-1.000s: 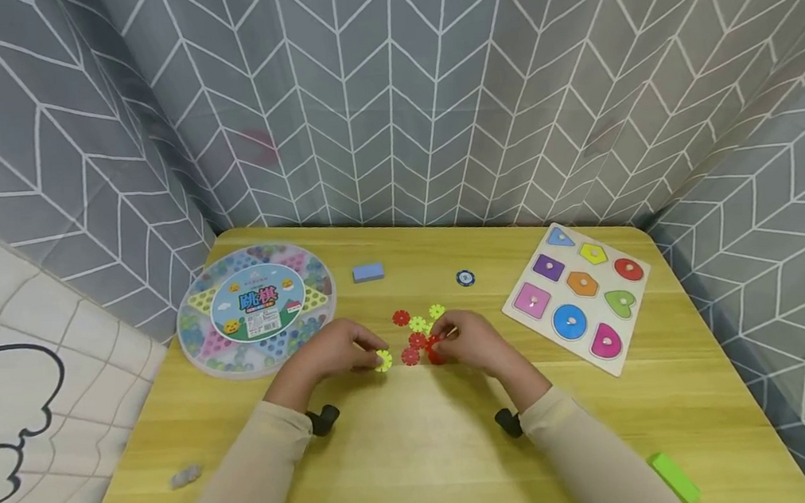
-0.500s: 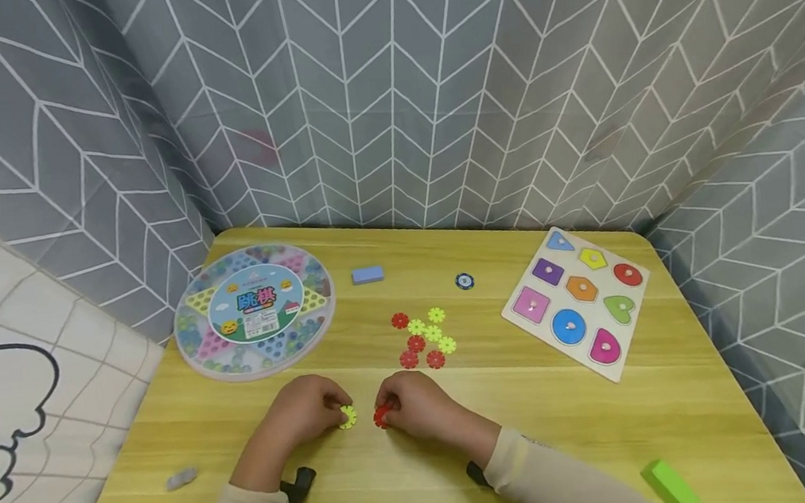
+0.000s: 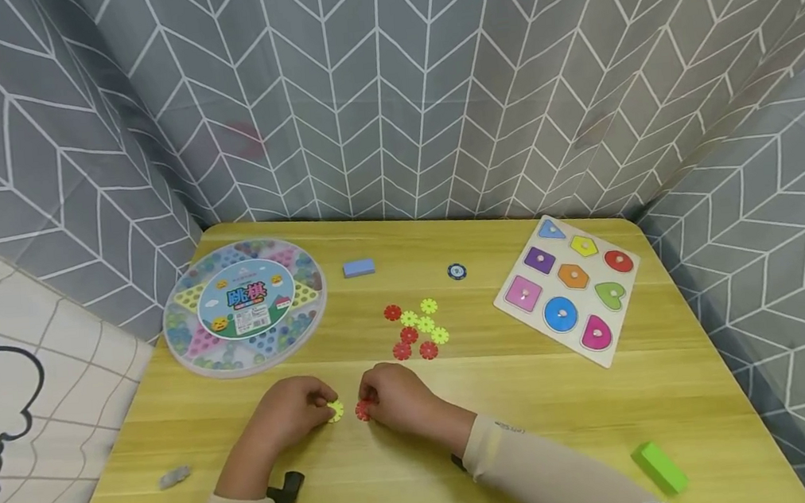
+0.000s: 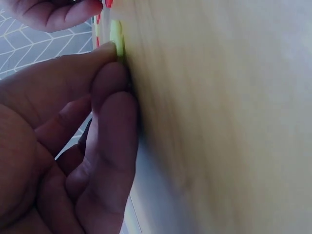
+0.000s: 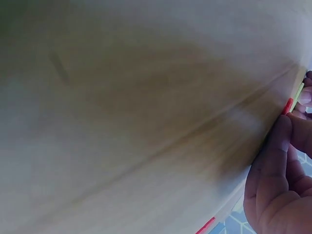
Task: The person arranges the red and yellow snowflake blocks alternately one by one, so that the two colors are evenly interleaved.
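Observation:
Between thumb and fingertips my left hand [image 3: 294, 411] pinches a yellow-green notched disc [image 3: 336, 411], shaped like a small flower. In the left wrist view this yellow disc [image 4: 116, 38] stands edge-on close over the wooden surface. My right hand [image 3: 399, 399] pinches a red notched disc [image 3: 362, 411] of the same shape, and the right wrist view shows the red disc [image 5: 287, 106] at the thumb and finger tips. The two discs face each other with a small gap. Behind the hands lies a loose group of red discs [image 3: 408, 335] and yellow discs [image 3: 426, 324].
A round Chinese checkers box [image 3: 245, 307] lies at the back left of the table [image 3: 365, 486]. Farther back are a blue block [image 3: 358, 267] and a poker chip [image 3: 457, 271]. A shape puzzle board [image 3: 569, 289] is right; a green block [image 3: 659, 467] and grey piece [image 3: 174, 477] lie nearer.
Both hands have come back from the group of discs toward the table's front. The right hand has picked up a red disc and moved left, close to the left hand with its yellow one.

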Motion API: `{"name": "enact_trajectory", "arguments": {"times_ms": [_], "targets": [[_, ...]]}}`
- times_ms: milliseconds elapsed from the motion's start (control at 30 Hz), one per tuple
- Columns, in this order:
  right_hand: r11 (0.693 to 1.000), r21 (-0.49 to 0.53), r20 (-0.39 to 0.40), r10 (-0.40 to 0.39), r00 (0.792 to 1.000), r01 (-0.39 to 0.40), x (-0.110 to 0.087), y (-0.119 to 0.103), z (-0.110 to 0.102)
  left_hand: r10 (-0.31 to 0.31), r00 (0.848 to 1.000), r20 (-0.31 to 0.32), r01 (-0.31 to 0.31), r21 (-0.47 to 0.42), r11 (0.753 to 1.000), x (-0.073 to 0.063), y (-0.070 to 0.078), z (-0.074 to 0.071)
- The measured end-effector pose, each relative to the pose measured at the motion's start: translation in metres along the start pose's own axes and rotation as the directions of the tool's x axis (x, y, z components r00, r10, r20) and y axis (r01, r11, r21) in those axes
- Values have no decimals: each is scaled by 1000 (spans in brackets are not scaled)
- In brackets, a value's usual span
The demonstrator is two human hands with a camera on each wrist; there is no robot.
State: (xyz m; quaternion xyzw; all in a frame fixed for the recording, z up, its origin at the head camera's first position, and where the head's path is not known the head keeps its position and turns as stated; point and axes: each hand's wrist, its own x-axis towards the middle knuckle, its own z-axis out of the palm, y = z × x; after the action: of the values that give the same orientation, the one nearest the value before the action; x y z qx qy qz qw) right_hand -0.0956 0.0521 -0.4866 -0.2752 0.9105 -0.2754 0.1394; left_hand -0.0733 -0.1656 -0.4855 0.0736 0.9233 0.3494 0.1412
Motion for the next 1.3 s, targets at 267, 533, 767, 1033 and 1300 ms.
{"name": "enact_trajectory", "arguments": {"times_ms": [267,533,767,1033,1300], "targets": [[941,306,-18,160,987,-146,-1,28,-35,-47,999,13,48,-27,998,-2,-2,-1],[851,378,-150,445,883,-365,-6,87,-77,-71,998,-1,71,-33,997,-2,-1,1],[836,325,-175,512,841,-442,-10,101,-78,-74,997,-11,73,-38,997,-2,-3,2],[880,173,-208,471,857,-442,0,101,-74,-83,997,-9,82,-35,996,-3,0,0],[884,69,-150,468,871,-463,0,103,-78,-69,998,-13,69,-50,996,-4,1,2]]}}
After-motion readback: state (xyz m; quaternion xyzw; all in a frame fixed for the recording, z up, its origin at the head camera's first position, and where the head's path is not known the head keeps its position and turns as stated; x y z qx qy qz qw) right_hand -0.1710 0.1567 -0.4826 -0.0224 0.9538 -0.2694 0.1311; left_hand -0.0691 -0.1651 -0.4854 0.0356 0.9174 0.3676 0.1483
